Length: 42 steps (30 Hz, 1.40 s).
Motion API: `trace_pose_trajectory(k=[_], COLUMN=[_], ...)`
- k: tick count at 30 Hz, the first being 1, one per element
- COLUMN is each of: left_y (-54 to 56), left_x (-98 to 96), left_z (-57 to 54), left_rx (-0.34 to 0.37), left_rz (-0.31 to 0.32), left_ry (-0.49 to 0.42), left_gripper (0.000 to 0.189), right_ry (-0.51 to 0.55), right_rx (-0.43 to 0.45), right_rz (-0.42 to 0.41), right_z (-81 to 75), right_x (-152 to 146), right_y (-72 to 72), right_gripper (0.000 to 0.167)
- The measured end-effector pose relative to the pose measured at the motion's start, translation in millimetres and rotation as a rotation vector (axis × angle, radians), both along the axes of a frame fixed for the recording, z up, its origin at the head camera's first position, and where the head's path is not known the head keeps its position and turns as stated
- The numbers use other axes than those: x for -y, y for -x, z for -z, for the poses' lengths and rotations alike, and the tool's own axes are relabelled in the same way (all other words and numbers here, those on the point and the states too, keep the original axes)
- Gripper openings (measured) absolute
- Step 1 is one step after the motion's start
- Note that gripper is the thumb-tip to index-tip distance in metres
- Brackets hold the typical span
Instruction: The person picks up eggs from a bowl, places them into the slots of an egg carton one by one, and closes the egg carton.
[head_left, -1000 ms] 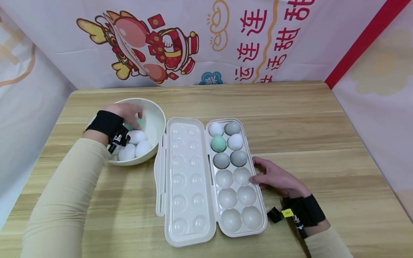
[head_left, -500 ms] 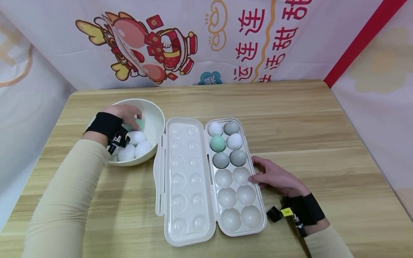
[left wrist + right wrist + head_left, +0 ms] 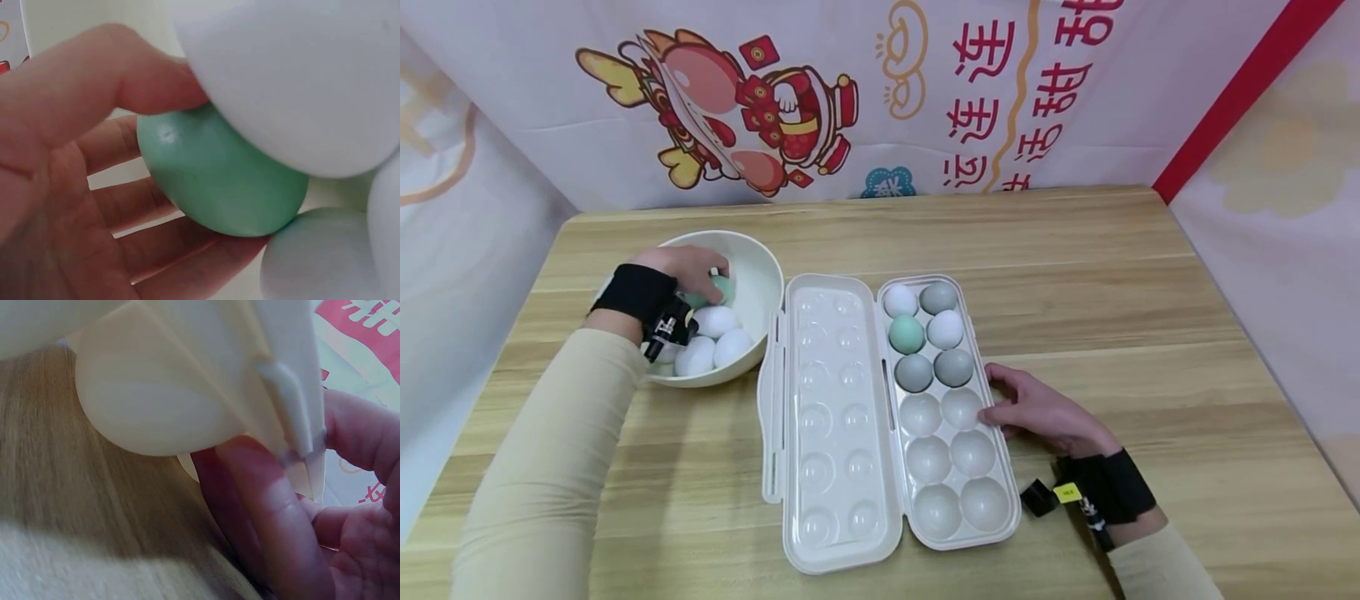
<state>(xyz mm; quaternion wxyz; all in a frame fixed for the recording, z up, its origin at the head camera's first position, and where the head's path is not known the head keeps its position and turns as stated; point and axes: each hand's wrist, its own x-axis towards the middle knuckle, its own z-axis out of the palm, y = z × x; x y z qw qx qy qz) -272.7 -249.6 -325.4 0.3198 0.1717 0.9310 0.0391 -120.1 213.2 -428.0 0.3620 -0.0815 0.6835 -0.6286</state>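
The bare left hand (image 3: 688, 268) partly hides a smooth green egg (image 3: 722, 287) and a round white bowl (image 3: 760, 283). Print on the small yellow rectangular label (image 3: 1067, 493), near right, is too small to read.

The left hand (image 3: 688, 268) holds a green egg (image 3: 722, 288) in the bowl (image 3: 757, 279); the right hand (image 3: 1039, 412) grips the egg box (image 3: 878, 433).

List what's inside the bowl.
A green egg, held by the left hand, and several white eggs. Anything under the eggs or the hand is covered and can't be seen.
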Motion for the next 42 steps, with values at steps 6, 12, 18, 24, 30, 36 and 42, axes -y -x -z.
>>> trace_pose_trajectory(k=[6,12,18,24,30,36,42], left_y=[-3.1,-5.6,-10.5,-14.9,-17.8,-19.6,-19.7], left_x=[-0.9,-3.7,-6.3,-12.7,-20.7,-31.7,-41.7], left_z=[-2.1,-5.9,-11.0,-17.9,-27.5,-38.2,-48.6], left_rx=[-0.027,-0.070,-0.100,-0.123,-0.171,-0.184,-0.208], left_rz=[0.004,0.011,0.023,0.021,0.075,0.104,0.131], left_ry=[-0.022,-0.053,-0.088,-0.135,-0.171,-0.205,-0.197], left_gripper=[0.030,0.027,0.028,0.030,0.030,0.033,0.032], right_ry=[-0.008,-0.007,0.001,-0.017,-0.018,-0.041,-0.032], right_rx=[-0.019,-0.014,0.000,-0.013,-0.031,-0.035,-0.025], right_rz=[-0.009,-0.009,-0.005,-0.001,0.002,0.002,0.004], right_z=[-0.3,-1.4,-1.9,-2.8,-2.0,-2.2,-1.2], right_x=[-0.1,0.1,1.2,1.3,2.4,1.6,1.6], right_y=[0.2,-0.6,-0.5,-0.7,-0.8,0.4,0.1], right_gripper=[0.062,0.062,0.064,0.062,0.054,0.057,0.056])
